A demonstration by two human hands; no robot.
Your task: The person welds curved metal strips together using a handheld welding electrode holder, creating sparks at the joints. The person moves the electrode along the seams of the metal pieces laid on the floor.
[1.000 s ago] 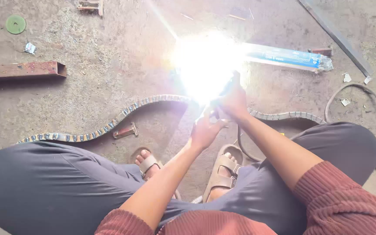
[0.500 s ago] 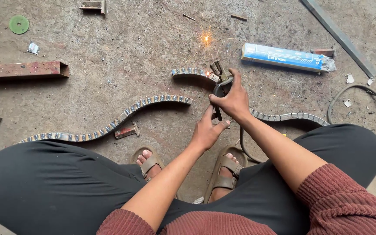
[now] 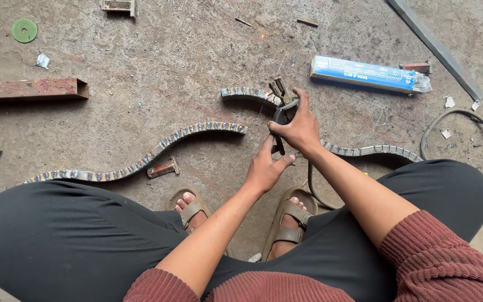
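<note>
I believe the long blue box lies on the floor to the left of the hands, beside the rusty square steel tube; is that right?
Not quite. In the head view the long blue box lies on the floor to the right of the hands, up beyond the right hand, far from the rusty square steel tube, which lies at the left.
</note>
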